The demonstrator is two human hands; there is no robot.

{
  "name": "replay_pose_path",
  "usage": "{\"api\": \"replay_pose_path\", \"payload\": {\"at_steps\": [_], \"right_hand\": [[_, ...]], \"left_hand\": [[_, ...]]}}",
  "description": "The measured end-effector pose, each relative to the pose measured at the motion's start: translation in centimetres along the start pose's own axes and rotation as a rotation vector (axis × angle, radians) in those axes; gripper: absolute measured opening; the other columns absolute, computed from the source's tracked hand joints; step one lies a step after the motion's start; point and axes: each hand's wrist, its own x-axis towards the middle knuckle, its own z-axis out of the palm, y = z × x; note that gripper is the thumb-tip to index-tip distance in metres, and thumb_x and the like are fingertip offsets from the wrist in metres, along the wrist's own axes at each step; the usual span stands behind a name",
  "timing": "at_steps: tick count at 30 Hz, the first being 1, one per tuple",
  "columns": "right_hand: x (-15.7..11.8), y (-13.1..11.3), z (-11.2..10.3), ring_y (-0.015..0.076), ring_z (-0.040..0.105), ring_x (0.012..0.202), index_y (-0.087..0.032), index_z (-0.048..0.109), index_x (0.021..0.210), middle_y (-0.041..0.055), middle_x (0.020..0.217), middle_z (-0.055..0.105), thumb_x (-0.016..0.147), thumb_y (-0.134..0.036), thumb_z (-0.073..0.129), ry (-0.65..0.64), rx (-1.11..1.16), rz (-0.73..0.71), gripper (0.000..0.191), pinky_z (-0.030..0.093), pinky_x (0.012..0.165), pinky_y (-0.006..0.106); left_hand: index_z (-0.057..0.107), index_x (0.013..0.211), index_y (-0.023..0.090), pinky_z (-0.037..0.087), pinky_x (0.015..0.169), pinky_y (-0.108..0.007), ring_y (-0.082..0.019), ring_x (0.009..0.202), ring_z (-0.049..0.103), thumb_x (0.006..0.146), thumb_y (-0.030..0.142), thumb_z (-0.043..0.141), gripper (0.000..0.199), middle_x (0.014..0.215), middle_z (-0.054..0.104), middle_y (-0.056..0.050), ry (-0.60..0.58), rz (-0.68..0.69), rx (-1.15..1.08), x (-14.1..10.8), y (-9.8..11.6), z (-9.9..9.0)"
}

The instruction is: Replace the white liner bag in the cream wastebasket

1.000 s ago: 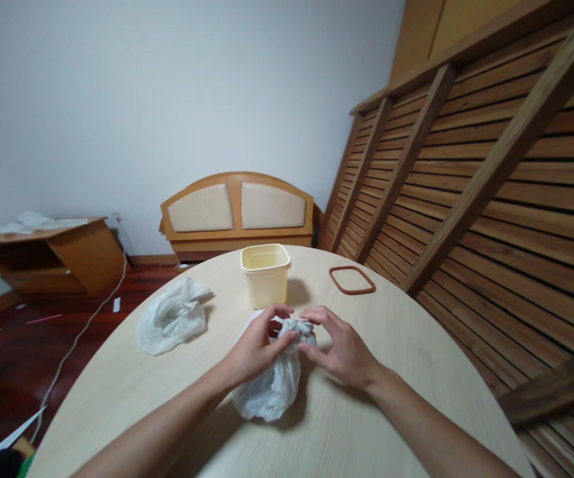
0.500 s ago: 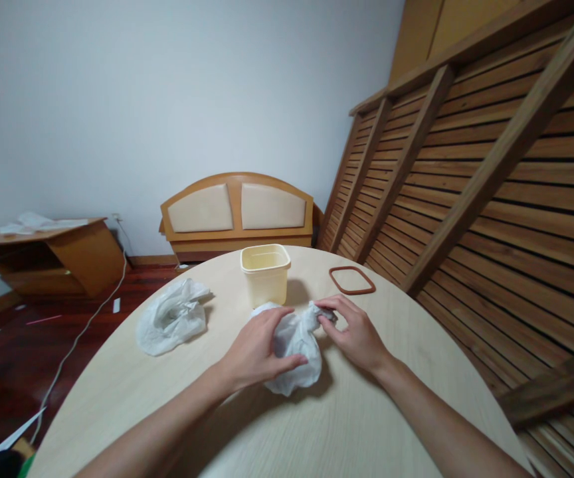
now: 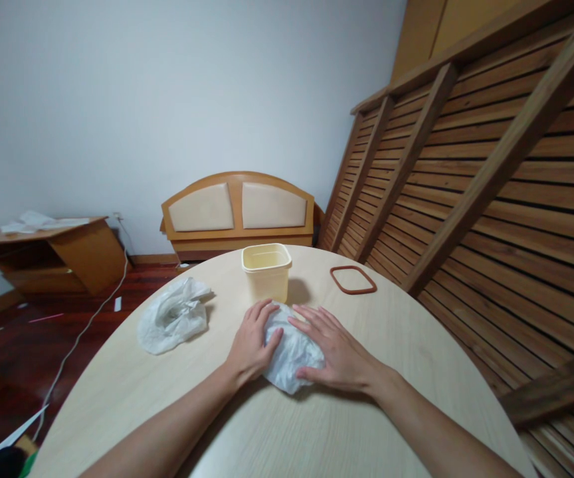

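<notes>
A bunched white plastic bag (image 3: 291, 355) lies on the table just in front of me, cupped from both sides. My left hand (image 3: 254, 342) wraps its left side, thumb over the top. On the other side, my right hand (image 3: 334, 348) rests its curved fingers across the bag's top and right. What the bag contains, if anything, is hidden. Behind it stands a pale yellow plastic tub (image 3: 267, 275), upright and without a lid. A second crumpled plastic bag (image 3: 175, 318) lies to the left. At the back right is a brown rounded-square ring (image 3: 353, 280), lying flat.
All of this rests on a round light-wood table (image 3: 396, 411). Wooden slatted panels (image 3: 466, 199) lean along the right side. Beyond the table are a headboard (image 3: 237, 206) and, to the left, a low cabinet (image 3: 82, 259). A white cable (image 3: 85, 338) runs over the floor.
My right hand has let go of the bag's twisted end and now spreads over its right side. My left hand has drawn slightly left. The twisted end no longer sticks out.
</notes>
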Motion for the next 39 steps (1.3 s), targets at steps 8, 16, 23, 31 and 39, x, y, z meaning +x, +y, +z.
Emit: {"api": "replay_pose_path", "payload": {"at_steps": [8, 16, 23, 31, 39], "right_hand": [[0.1, 0.2, 0.6, 0.0305, 0.033, 0.147, -0.022, 0.034, 0.155, 0.0162, 0.162, 0.033, 0.077, -0.064, 0.073, -0.013, 0.004, 0.024, 0.097, 0.026, 0.12, 0.053], [-0.1, 0.9, 0.6, 0.0269, 0.03, 0.15, -0.025, 0.027, 0.158, 0.0132, 0.164, 0.03, 0.083, -0.048, 0.073, -0.008, 0.007, 0.035, 0.091, 0.026, 0.121, 0.05], [-0.4, 1.5, 0.3, 0.0334, 0.02, 0.153, -0.022, 0.022, 0.16, 0.0182, 0.167, 0.018, 0.07, -0.069, 0.076, -0.044, 0.111, 0.079, 0.115, 0.024, 0.121, 0.053], [-0.3, 2.0, 0.1, 0.037, 0.03, 0.148, -0.014, 0.024, 0.159, 0.0238, 0.162, 0.027, 0.06, -0.085, 0.069, 0.004, 0.205, 0.124, 0.13, 0.026, 0.12, 0.055], [0.0, 1.6, -0.3, 0.0347, 0.048, 0.132, -0.016, 0.038, 0.152, 0.02, 0.144, 0.048, 0.068, -0.079, 0.07, 0.106, 0.337, 0.172, 0.109, 0.039, 0.112, 0.052]], "left_hand": [[0.051, 0.13, 0.015, 0.033, 0.115, -0.052, -0.029, 0.13, 0.051, 0.097, 0.051, 0.043, 0.05, 0.136, 0.057, -0.017, 0.064, -0.236, -0.321, -0.4, -0.5, 1.0], [0.045, 0.132, 0.016, 0.036, 0.113, -0.05, -0.03, 0.127, 0.053, 0.094, 0.052, 0.054, 0.054, 0.134, 0.056, -0.017, -0.011, -0.154, -0.48, -0.7, 0.2, 1.0], [0.031, 0.146, 0.019, 0.031, 0.117, -0.053, -0.033, 0.138, 0.042, 0.085, 0.052, 0.069, 0.079, 0.149, 0.04, -0.019, -0.218, 0.122, -0.458, -1.2, 0.9, 0.4], [0.026, 0.15, 0.025, 0.029, 0.119, -0.055, -0.037, 0.142, 0.035, 0.066, 0.049, 0.087, 0.107, 0.151, 0.033, -0.018, -0.271, 0.284, -0.416, -1.4, 0.5, 0.5], [0.029, 0.149, 0.023, 0.032, 0.118, -0.057, -0.038, 0.143, 0.035, 0.074, 0.049, 0.082, 0.096, 0.151, 0.035, -0.02, -0.245, 0.262, -0.36, -1.4, 1.0, 0.6]]}}
